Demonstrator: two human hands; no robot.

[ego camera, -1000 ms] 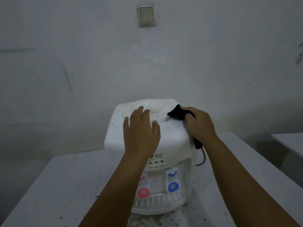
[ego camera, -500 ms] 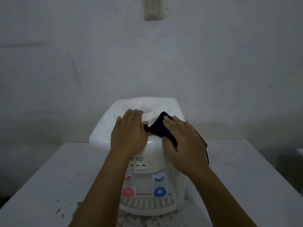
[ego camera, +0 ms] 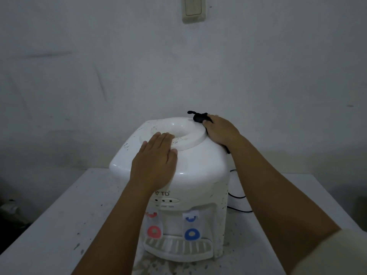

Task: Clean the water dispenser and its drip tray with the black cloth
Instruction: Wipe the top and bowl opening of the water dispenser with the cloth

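A white tabletop water dispenser stands in the middle of a grey table, with a red and a blue tap on its front. Its slotted white drip tray sits at the bottom front. My left hand lies flat with straight fingers on the dispenser's top, at the front rim of the bottle well. My right hand presses the black cloth against the back right corner of the top; most of the cloth is hidden under the hand, with a bit sticking out behind.
The speckled grey table reaches to both sides. A black power cord trails on the table to the right of the dispenser. A white wall stands close behind, with a light switch high up.
My right hand has slid the black cloth from the front middle of the top to its back right corner. The left hand has stayed flat on the top.
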